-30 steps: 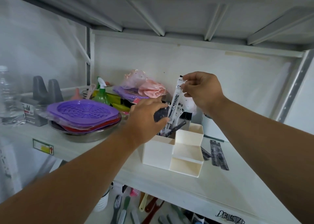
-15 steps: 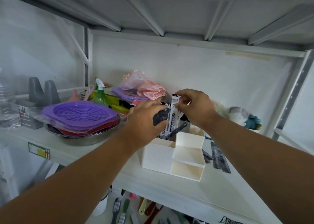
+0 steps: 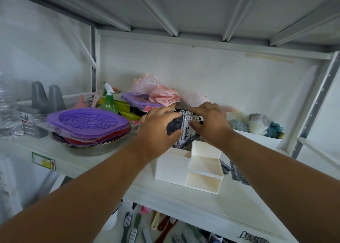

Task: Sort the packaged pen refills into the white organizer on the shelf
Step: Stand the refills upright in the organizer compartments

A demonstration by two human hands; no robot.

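A white organizer (image 3: 176, 167) with stepped compartments stands on the shelf. Several packaged pen refills (image 3: 187, 130) stand upright in its tall back compartment. My left hand (image 3: 158, 130) grips the dark packets of that bundle from the left. My right hand (image 3: 209, 125) pinches the top of a white refill packet that sits down among the others. Two more dark refill packets (image 3: 237, 172) lie flat on the shelf to the right of the organizer. The lower ends of the packets are hidden inside the compartment.
A metal bowl (image 3: 88, 147) with purple and red strainers stands at the left, beside a green spray bottle (image 3: 108, 102) and pink bags. A white bin (image 3: 257, 139) with stuffed items sits at the right. The shelf post (image 3: 312, 110) rises at right; toothbrushes lie below.
My right hand has come down from above the organizer, lowering the white refill packet into the back compartment among the others. My left hand has stayed on the bundle.
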